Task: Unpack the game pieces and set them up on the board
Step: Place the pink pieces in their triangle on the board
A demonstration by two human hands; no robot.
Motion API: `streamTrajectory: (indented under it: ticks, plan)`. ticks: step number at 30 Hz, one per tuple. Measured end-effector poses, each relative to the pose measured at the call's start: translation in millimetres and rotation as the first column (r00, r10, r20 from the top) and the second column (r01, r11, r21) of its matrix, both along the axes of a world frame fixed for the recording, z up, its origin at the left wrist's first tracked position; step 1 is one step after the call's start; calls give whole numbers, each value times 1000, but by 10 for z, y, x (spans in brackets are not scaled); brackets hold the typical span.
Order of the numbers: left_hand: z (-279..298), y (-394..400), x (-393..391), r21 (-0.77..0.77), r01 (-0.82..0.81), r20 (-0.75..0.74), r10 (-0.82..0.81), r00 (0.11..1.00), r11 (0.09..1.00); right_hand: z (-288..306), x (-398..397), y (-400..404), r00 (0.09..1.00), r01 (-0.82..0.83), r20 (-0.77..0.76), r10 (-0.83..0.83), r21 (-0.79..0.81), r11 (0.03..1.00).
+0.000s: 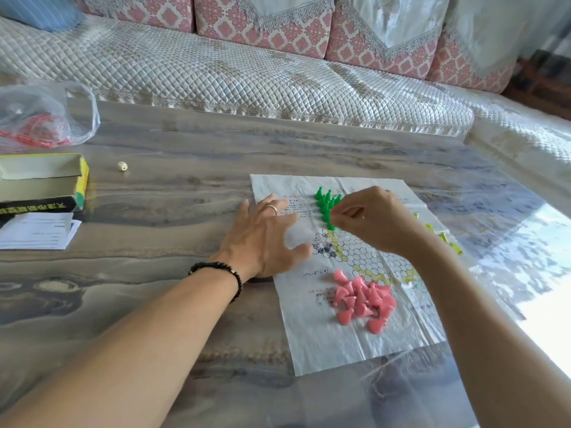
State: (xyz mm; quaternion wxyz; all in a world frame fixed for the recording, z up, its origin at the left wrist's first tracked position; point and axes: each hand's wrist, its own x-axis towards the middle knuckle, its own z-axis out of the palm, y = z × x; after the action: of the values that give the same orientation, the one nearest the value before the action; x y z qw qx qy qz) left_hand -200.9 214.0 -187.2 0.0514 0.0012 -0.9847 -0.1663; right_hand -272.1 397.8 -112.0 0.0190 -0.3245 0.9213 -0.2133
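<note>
Nearest the camera, forearms: two bare forearms are reaching out over the table [148, 193], the left one wearing a dark bead bracelet [223, 271] at the wrist.
Pink pieces: a loose heap of pink pawns [364, 299] is lying on the near part of the paper board [327, 344], most of them tipped on their sides.
Board: the creased paper sheet is lying flat on the table, showing a honeycomb of printed cells at its middle.
Left hand: the left hand [262, 239] is pressing down on the board's left edge, fingers straight and spread, a ring [272, 209] showing on one finger.
Right hand: the right hand [374, 220] is hovering over the board's centre, thumb and fingertips pinched together on a green pawn at the near end of the green group.
Green pieces: the green pawns [327, 202] are standing upright in a tight cluster on the board's far part.
Yellow pieces: a few yellow-green pawns [445, 236] are peeking out beyond the right wrist.
Far left: an open box [43, 183] and a printed leaflet [37, 231] are sitting together, a small die [122, 166] lying apart.
Bag: a clear plastic bag [46, 115] is holding red pieces.
Beyond: a quilted sofa [247, 72] is running behind the table.
</note>
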Motion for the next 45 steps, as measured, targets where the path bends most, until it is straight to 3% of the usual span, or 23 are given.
streamTrajectory:
  ticks: [8, 14, 21, 24, 27, 30, 32, 34, 36, 40, 45]
  plan:
    - [49, 27, 53, -85, 141, 129, -129, 983, 986, -153, 434, 379, 994, 16, 108, -16, 6, 1000]
    - [88, 62, 163, -20, 72, 71, -70, 995, 997, -268, 529, 312, 998, -18, 59, 14, 63, 998]
    - [-32, 136, 449, 59, -23, 0, 23, 1000, 998, -282, 489, 265, 985, 10, 171, -15, 31, 999]
    - [-49, 170, 500, -9, -25, -3, 25, 1000, 1000, -252, 409, 347, 955, 125, 281, -94, -94, 988]
    - [-69, 167, 511, -48, -13, -11, 12, 1000, 999, -216, 335, 449, 856, 345, 489, -166, -303, 888]
    - [-73, 158, 503, -62, -16, -14, 15, 1000, 998, -195, 285, 474, 767, 457, 625, -145, -374, 807]
    - [-68, 164, 502, -63, -13, -13, 12, 1000, 998, -184, 245, 467, 823, 426, 523, -222, -311, 850]
    - [-64, 165, 500, -63, -10, -9, 10, 1000, 998, -166, 211, 452, 914, 351, 282, -292, -189, 917]
    - [-62, 159, 502, -62, -8, -9, 7, 1000, 998, -157, 213, 425, 957, 262, 151, -248, -80, 962]
    - [-57, 158, 506, -52, -9, -20, 8, 1000, 999, -219, 272, 363, 984, 103, 137, -111, 69, 992]
    - [-66, 156, 499, -17, -5, -36, 4, 999, 1000, -202, 245, 415, 971, 114, 204, -121, 50, 992]
